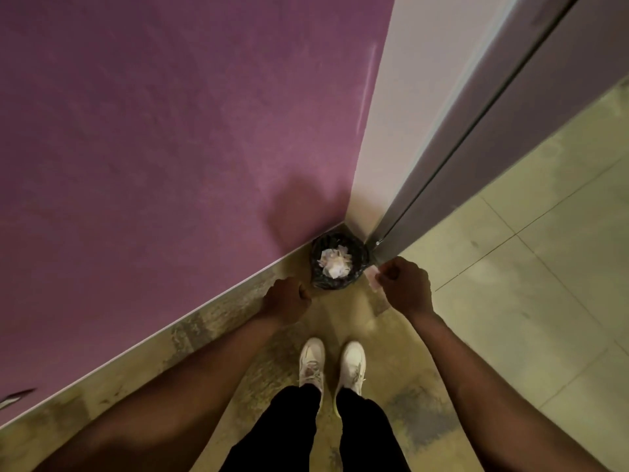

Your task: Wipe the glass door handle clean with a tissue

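My right hand point(405, 287) is closed on a small pale tissue point(373, 278), pinched at the fingertips, just right of a small black-lined waste bin point(320, 250) that stands in the floor corner. Crumpled white paper point(334, 261) fills the bin. Left of the bin, my left hand point(286, 299) hangs curled into a fist with nothing seen in it. The glass door point(510, 107) runs up the right side of the view; its handle is out of sight.
A purple wall point(153, 148) fills the left side and meets a white wall strip point(401, 114) at the corner. My white shoes point(332, 364) stand on the mottled floor below the bin. Pale tiles point(544, 267) lie to the right.
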The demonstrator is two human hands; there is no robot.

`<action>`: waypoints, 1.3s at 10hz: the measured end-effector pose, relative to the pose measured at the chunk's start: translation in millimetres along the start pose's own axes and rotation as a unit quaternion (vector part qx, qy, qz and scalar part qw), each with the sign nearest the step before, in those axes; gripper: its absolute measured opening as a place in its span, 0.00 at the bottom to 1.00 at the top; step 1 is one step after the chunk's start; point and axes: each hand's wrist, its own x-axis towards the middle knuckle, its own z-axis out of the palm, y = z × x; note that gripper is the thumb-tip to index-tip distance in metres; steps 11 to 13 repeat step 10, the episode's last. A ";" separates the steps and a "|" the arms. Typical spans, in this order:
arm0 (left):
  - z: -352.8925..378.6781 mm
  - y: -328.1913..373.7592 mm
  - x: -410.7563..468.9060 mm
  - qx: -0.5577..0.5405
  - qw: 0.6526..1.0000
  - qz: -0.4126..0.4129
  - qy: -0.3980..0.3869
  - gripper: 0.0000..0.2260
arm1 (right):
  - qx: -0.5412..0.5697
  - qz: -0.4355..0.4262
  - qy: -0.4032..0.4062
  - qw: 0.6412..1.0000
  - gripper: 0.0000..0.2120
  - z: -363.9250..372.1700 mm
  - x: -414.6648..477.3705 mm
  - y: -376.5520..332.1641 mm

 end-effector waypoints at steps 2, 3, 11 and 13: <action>32.8 -27.5 59.5 0.035 0.999 -0.002 0.002 0.04 | -0.083 -0.064 -0.025 0.994 0.03 57.7 78.0 19.7; 53.8 -42.5 98.9 0.041 0.999 -0.004 -0.002 0.05 | -0.114 -0.127 -0.035 0.985 0.01 97.5 122.4 36.1; 143.4 -84.1 232.4 0.043 0.999 -0.005 0.011 0.11 | -0.238 -0.202 -0.094 0.945 0.16 227.3 233.4 103.2; 143.4 -84.1 232.4 0.043 0.999 -0.005 0.011 0.11 | -0.238 -0.202 -0.094 0.945 0.16 227.3 233.4 103.2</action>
